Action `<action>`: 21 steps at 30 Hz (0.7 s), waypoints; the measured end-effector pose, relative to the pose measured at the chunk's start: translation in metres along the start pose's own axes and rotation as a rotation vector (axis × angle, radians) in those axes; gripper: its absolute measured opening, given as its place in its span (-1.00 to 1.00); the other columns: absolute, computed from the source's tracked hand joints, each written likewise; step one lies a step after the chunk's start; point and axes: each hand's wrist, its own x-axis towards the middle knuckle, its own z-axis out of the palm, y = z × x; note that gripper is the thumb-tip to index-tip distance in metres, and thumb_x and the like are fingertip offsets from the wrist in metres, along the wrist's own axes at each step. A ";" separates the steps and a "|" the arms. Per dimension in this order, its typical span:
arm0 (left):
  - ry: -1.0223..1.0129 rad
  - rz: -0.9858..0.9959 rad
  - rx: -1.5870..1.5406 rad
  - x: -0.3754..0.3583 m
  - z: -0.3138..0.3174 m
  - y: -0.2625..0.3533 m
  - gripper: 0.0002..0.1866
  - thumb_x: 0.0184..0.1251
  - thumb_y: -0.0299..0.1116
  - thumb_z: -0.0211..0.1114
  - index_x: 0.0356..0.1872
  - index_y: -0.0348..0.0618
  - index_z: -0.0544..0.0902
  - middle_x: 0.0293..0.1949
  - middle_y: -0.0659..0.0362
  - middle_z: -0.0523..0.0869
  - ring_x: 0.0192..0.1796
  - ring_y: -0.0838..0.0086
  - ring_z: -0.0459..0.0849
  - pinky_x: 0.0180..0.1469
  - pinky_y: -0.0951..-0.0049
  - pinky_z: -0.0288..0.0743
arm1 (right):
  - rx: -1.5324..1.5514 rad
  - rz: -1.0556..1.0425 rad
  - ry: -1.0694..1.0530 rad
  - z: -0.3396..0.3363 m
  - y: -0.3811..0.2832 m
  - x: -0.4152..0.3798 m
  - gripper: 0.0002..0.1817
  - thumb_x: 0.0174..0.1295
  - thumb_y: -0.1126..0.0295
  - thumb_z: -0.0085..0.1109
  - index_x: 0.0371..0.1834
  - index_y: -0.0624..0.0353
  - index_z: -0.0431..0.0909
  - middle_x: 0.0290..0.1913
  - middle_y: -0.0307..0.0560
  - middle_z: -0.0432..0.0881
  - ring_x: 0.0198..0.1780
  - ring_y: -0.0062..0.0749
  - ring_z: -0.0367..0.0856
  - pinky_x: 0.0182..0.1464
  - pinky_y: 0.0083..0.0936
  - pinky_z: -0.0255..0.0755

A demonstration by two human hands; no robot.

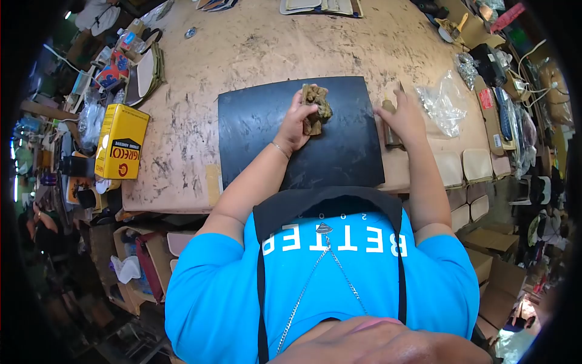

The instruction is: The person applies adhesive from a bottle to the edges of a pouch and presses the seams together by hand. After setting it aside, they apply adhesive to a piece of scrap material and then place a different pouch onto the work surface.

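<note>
My left hand (293,126) is closed around a crumpled, lumpy brown piece (316,102), over the middle of a black sheet (254,142). Its kind does not show, but its surface is rough, with yellowish-brown patches. Just off the sheet's right edge, my right hand (401,119) has its thumb and forefinger spread apart. Beneath that hand lies a slim upright-lying tool (394,141), with a yellowish end showing between thumb and forefinger and a dark end below the palm.
The stained worktable (200,57) spreads around the sheet. A yellow adhesive can (122,142) stands on the left. Clear plastic wrap (445,106) lies right of my right hand. Cut panels (321,6) sit at the far edge, and clutter lines both sides.
</note>
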 end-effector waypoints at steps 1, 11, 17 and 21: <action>-0.034 0.001 0.005 -0.001 0.001 0.002 -0.49 0.51 -0.39 -0.01 0.45 -0.11 0.28 0.21 0.01 0.58 0.17 0.31 0.62 0.21 0.26 0.56 | -0.002 0.079 -0.106 0.003 0.009 0.000 -0.24 0.14 -0.05 0.44 0.30 0.20 0.50 0.17 0.21 0.63 0.20 0.05 0.62 0.23 -0.19 0.48; 0.046 0.031 0.005 -0.026 0.023 0.043 -0.55 0.64 -0.14 -0.03 0.39 -0.12 0.34 0.09 0.11 0.62 0.01 0.44 0.64 0.08 0.43 0.58 | 1.242 -0.098 -0.512 -0.005 -0.032 -0.021 -0.35 0.35 0.19 0.25 0.47 0.14 0.33 0.09 -0.03 0.62 0.04 -0.33 0.66 0.16 -0.39 0.49; 0.185 0.180 0.307 -0.043 0.040 0.057 -0.65 0.63 -0.18 0.09 0.26 -0.09 0.40 -0.02 0.16 0.60 -0.03 0.53 0.60 0.02 0.47 0.55 | 1.493 -0.226 -0.854 0.001 -0.087 -0.047 -0.65 0.35 0.24 0.26 0.02 0.08 0.32 -0.11 -0.03 0.65 -0.20 -0.36 0.70 -0.10 -0.41 0.59; 0.196 0.141 0.297 -0.057 0.046 0.057 -0.71 0.66 -0.14 0.04 0.17 -0.07 0.45 -0.10 0.17 0.61 -0.06 0.53 0.61 0.02 0.47 0.55 | 1.354 -0.172 -0.941 0.004 -0.105 -0.061 -0.62 0.34 0.18 0.32 -0.06 0.11 0.33 -0.21 -0.02 0.66 -0.30 -0.39 0.68 -0.17 -0.43 0.59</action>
